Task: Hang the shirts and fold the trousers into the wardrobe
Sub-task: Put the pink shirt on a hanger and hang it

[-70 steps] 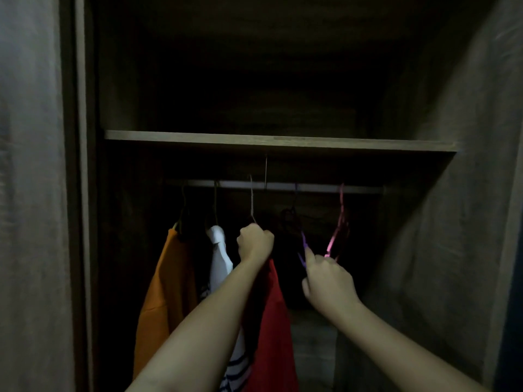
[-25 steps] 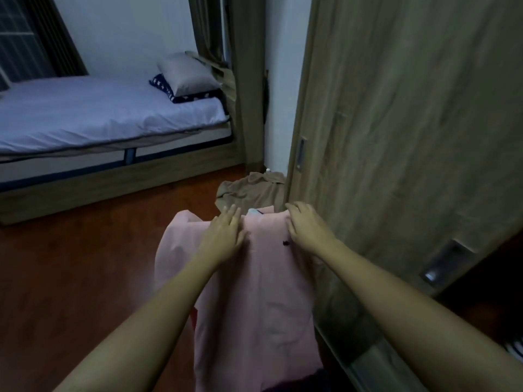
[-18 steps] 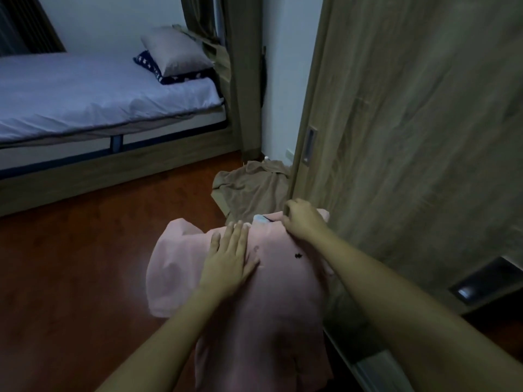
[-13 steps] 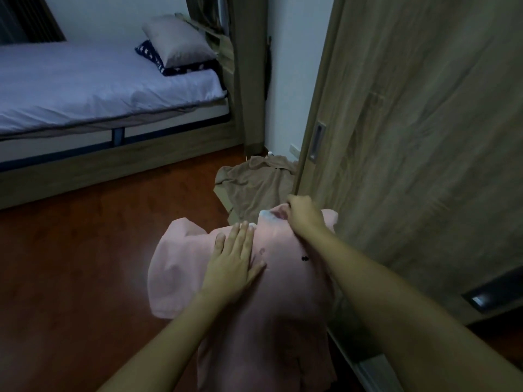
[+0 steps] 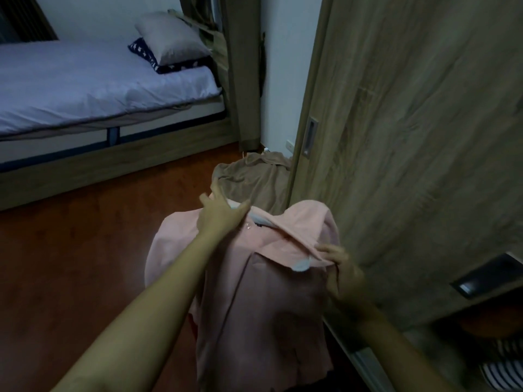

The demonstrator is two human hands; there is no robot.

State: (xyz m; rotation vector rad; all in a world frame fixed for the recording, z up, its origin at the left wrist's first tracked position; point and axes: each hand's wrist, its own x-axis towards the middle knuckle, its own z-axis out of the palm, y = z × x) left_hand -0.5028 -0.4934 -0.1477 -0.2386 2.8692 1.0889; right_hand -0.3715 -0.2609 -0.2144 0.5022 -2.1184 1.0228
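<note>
A pink shirt point(image 5: 268, 301) hangs in front of me over the floor, its front facing up. My left hand point(image 5: 219, 215) lies at the collar on the shirt's far left, fingers stretched out. My right hand point(image 5: 342, 274) pinches the pink edge of the shirt's opening at the right and lifts it, showing a white label inside. A brown garment point(image 5: 252, 181) lies crumpled on the floor just beyond, against the wardrobe door.
The wooden sliding wardrobe door point(image 5: 410, 137) fills the right side, with striped and orange clothes point(image 5: 498, 363) showing in the opening at the lower right. A bed point(image 5: 85, 80) with pillows stands at the back left. Red-brown floor point(image 5: 85, 264) lies between.
I turned from the wardrobe rail to the pink shirt. In the last half second my right hand slid down from the collar and pulled the shirt's edge open; my left hand moved up to the collar.
</note>
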